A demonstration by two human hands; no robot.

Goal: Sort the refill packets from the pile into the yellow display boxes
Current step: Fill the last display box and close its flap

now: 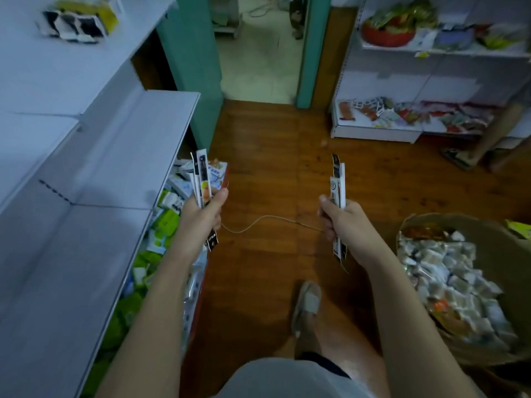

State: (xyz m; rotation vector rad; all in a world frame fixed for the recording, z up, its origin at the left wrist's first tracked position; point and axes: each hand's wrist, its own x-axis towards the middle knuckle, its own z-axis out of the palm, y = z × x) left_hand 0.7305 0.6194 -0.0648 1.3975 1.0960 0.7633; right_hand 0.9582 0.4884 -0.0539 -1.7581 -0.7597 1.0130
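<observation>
Fingers of left hand (pixel 201 214) and right hand (pixel 342 222) each clamp upright packets (pixel 202 179); yellow box (pixel 107 15) lies far up-left, left hand nearer.

Your white shelf (pixel 94 156) carries a yellow display box (pixel 83 20) up top; the wooden floor (pixel 273 156) bears a packet-filled basket (pixel 488 239) beside you.
</observation>
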